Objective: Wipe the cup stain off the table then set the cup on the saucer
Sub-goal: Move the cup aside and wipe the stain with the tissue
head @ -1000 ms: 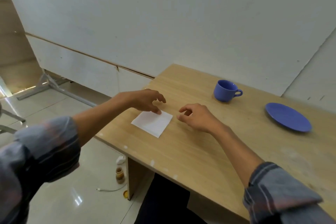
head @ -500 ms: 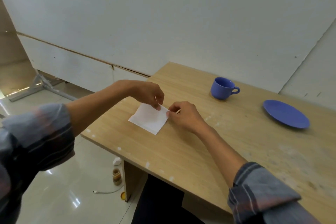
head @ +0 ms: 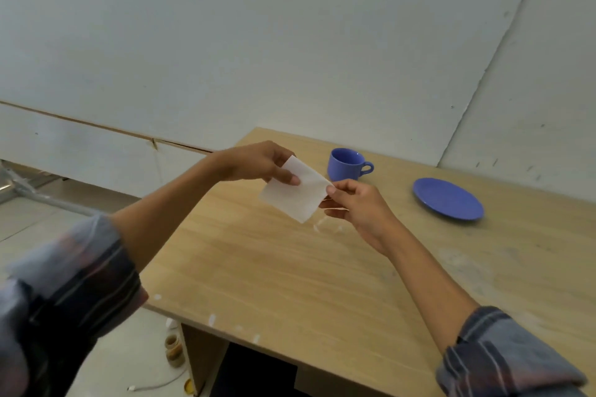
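A white folded napkin point(head: 295, 195) hangs in the air above the wooden table point(head: 290, 274). My left hand point(head: 258, 163) pinches its upper left edge and my right hand point(head: 358, 206) pinches its right corner. A blue cup point(head: 346, 164) stands upright on the table just behind the napkin, its handle to the right. The blue saucer point(head: 448, 198) lies apart from the cup, further right. A pale curved stain point(head: 325, 226) marks the table just below my right hand.
White wall panels rise right behind the table. The table's near left edge drops to a tiled floor with a small jar point(head: 172, 345) and a cable point(head: 154, 383). Faint whitish smears point(head: 464, 264) mark the table's right part.
Both hands closed on the napkin where it lay flat on the table and lifted it up and to the right, toward the cup. The camera view shifted.
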A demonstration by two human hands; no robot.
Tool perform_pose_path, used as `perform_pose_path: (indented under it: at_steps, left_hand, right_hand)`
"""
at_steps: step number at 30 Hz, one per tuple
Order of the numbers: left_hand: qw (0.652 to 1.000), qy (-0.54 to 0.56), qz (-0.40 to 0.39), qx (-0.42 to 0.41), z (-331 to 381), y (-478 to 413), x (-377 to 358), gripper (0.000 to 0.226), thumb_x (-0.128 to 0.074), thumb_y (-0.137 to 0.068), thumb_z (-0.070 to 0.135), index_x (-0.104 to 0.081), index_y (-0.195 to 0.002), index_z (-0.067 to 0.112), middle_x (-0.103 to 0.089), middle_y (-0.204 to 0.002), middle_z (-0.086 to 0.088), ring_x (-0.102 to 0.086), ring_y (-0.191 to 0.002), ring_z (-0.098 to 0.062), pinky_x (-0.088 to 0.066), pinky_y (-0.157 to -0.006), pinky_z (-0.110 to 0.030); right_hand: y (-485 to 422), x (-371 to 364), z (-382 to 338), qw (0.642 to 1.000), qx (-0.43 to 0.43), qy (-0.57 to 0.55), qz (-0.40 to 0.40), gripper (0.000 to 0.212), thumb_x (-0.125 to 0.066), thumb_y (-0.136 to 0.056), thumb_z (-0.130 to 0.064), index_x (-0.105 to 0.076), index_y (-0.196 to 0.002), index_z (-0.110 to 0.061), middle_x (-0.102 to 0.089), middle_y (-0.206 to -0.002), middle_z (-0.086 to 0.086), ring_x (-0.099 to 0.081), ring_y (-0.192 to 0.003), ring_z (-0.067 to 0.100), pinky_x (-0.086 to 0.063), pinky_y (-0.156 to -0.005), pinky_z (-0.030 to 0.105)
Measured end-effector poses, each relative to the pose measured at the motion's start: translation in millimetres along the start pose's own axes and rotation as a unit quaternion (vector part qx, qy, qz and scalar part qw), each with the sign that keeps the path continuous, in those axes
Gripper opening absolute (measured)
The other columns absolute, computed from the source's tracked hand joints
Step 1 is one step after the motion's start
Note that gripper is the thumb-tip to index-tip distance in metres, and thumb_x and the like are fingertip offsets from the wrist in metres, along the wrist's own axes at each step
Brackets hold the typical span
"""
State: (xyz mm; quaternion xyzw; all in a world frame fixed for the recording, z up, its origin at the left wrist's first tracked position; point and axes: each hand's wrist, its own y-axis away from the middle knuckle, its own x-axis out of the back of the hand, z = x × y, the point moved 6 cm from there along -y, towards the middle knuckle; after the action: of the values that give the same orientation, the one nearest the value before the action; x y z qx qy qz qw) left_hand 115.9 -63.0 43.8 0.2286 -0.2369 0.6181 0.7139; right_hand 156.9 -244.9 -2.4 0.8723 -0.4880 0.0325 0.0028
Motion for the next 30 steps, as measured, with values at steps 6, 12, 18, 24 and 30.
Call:
perform_pose_path:
  at_steps: [6,12,18,24,30]
  left_hand:
    - [0.997,0.057,0.040,-0.045,22,-22,-17,0.018,-0.068,-0.088,0.020,-0.072,-0.105,0.020,-0.076,-0.099,0.005,-0.072,-0.089,-0.010,-0.057,-0.076,-0.022]
    - [0.998,-0.042,-0.013,-0.042,62,-45,-26,0.007,-0.071,-0.085,0.024,-0.072,-0.091,0.022,-0.075,-0.090,0.004,-0.070,-0.083,-0.013,-0.051,-0.072,-0.022]
    - [0.986,-0.148,-0.059,-0.056,105,-60,-36,0.015,-0.071,-0.085,0.026,-0.072,-0.094,0.015,-0.073,-0.090,0.003,-0.068,-0.086,-0.013,-0.051,-0.078,-0.026]
    - [0.993,-0.078,0.003,-0.091,109,-64,-32,0.022,-0.073,-0.083,0.024,-0.071,-0.102,0.013,-0.074,-0.101,-0.002,-0.070,-0.092,-0.015,-0.057,-0.080,-0.026]
    - [0.992,0.062,0.057,-0.090,78,-62,-35,0.024,-0.074,-0.082,0.013,-0.069,-0.102,0.002,-0.073,-0.103,-0.014,-0.071,-0.095,-0.025,-0.058,-0.087,-0.040]
  right_hand:
    - [14,39,-1,0.999,-0.019,-0.037,0.012,0.009,-0.059,-0.092,-0.010,-0.065,-0.093,-0.003,-0.068,-0.091,0.011,-0.067,-0.082,0.020,-0.055,-0.077,0.031]
    - [19,71,-18,0.992,0.023,0.112,0.047,0.036,-0.074,-0.081,-0.026,-0.060,-0.114,-0.018,-0.071,-0.108,0.004,-0.068,-0.097,0.015,-0.055,-0.084,0.036]
    - [14,75,-43,0.990,0.066,0.127,0.014,0.035,-0.072,-0.083,-0.015,-0.062,-0.116,-0.009,-0.072,-0.107,0.014,-0.070,-0.097,0.026,-0.057,-0.083,0.040]
    - [9,94,-42,0.994,0.077,0.017,0.076,0.023,-0.069,-0.084,-0.007,-0.065,-0.104,0.003,-0.072,-0.100,0.016,-0.068,-0.088,0.026,-0.057,-0.078,0.036]
    - [7,103,-35,0.993,0.067,-0.047,0.090,0.015,-0.067,-0.084,-0.004,-0.065,-0.098,-0.008,-0.072,-0.089,0.009,-0.069,-0.078,0.021,-0.057,-0.066,0.030]
